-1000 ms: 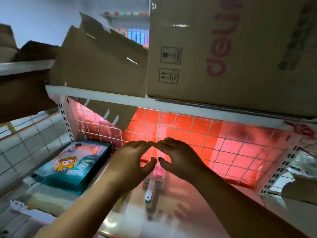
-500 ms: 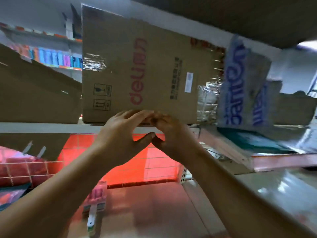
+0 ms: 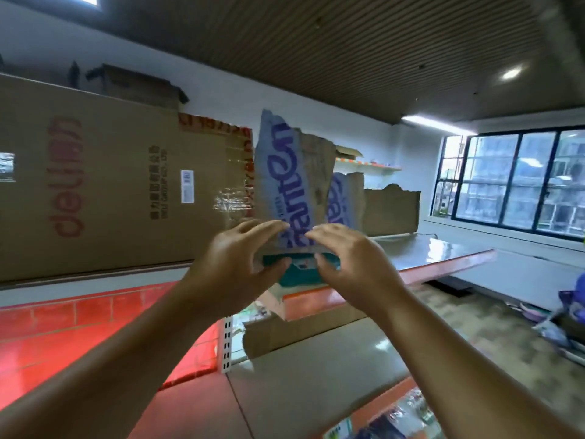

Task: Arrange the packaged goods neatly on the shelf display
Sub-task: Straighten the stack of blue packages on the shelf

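A stack of teal packaged goods [image 3: 300, 273] lies at the front edge of the upper orange-edged shelf [image 3: 443, 264], under a torn cardboard carton with blue lettering [image 3: 285, 172]. My left hand [image 3: 240, 264] and my right hand [image 3: 351, 264] are raised to the stack, one at each side. Each hand's fingers curve over the top and its thumb sits low against the stack's front. Neither hand has closed round it.
A large brown carton with red lettering [image 3: 110, 185] fills the upper shelf on the left. A red mesh back panel [image 3: 63, 331] and a bare lower shelf [image 3: 316, 369] lie below. More torn cardboard [image 3: 391, 210] stands further right, with windows [image 3: 512, 179] beyond.
My view swung up and right from the lower shelf to the upper one. My hands rose with it, their fingertips parted, and now sit at the teal stack.
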`<state>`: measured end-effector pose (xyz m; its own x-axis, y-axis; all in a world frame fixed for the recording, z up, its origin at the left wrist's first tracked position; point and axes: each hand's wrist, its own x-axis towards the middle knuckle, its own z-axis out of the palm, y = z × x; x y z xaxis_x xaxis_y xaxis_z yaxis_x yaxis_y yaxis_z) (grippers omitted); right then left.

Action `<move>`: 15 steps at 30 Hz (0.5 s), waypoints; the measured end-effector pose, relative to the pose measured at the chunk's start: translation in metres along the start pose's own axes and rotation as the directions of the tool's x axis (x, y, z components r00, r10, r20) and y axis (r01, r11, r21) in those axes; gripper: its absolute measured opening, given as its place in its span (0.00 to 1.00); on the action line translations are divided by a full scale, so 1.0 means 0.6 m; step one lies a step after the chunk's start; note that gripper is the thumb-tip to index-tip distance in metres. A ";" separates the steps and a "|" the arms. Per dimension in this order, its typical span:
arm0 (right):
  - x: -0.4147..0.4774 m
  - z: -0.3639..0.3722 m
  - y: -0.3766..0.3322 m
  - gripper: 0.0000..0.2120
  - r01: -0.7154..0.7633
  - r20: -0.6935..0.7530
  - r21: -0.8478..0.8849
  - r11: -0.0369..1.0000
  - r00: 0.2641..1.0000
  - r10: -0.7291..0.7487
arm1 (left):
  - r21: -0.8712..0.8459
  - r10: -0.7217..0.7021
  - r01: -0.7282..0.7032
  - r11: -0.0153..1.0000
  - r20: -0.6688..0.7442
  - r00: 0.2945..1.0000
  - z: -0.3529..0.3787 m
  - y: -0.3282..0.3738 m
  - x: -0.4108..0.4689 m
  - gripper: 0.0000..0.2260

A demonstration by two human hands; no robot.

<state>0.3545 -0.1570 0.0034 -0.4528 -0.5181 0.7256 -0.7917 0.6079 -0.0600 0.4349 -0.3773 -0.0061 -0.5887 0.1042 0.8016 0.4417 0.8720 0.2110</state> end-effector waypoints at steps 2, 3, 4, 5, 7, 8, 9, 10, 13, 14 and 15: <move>-0.029 -0.037 0.064 0.22 -0.013 0.007 -0.026 1.000 1.000 0.014 | 0.050 -0.025 0.024 0.998 0.003 1.000 0.044 0.041 0.027 0.25; -0.042 -0.053 0.093 0.22 -0.023 0.003 -0.032 0.999 1.000 0.023 | 0.082 -0.028 0.027 0.996 0.013 1.000 0.060 0.058 0.039 0.26; -0.056 -0.073 0.126 0.22 -0.033 -0.006 -0.040 0.999 0.999 0.033 | 0.108 -0.030 0.027 0.994 0.024 0.999 0.080 0.080 0.055 0.27; -0.068 -0.090 0.154 0.22 -0.043 -0.016 -0.049 0.998 0.999 0.042 | 0.126 -0.038 0.034 0.991 0.034 0.999 0.095 0.098 0.068 0.27; -0.088 -0.117 0.212 0.22 -0.066 -0.037 -0.059 0.996 0.997 0.063 | 0.148 -0.085 0.076 0.986 0.053 0.995 0.127 0.129 0.095 0.28; -0.096 -0.125 0.237 0.21 -0.077 -0.046 -0.054 0.996 0.996 0.074 | 0.152 -0.129 0.116 0.981 0.077 0.989 0.140 0.137 0.103 0.28; -0.103 -0.133 0.263 0.21 -0.087 -0.047 -0.047 0.995 0.995 0.085 | 0.153 -0.177 0.160 0.975 0.108 0.978 0.157 0.143 0.112 0.29; -0.109 -0.137 0.283 0.21 -0.096 -0.043 -0.039 0.995 0.995 0.094 | 0.152 -0.218 0.197 0.969 0.136 0.966 0.170 0.145 0.117 0.29; -0.119 -0.139 0.330 0.22 -0.089 -0.024 -0.016 0.996 0.996 0.088 | 0.202 -0.299 0.260 0.944 0.194 0.934 0.199 0.136 0.127 0.29; -0.119 -0.136 0.343 0.22 -0.088 -0.024 -0.010 0.996 0.996 0.087 | 0.224 -0.311 0.263 0.938 0.216 0.925 0.206 0.130 0.133 0.29; -0.118 -0.132 0.353 0.21 -0.085 -0.024 -0.004 0.996 0.996 0.085 | 0.242 -0.320 0.261 0.935 0.248 0.914 0.209 0.124 0.138 0.28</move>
<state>0.2514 0.0562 -0.0065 -0.5083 -0.4499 0.7343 -0.7489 0.6519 -0.1190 0.3341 -0.2439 0.0055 -0.8476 -0.0646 0.5267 0.0956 0.9578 0.2712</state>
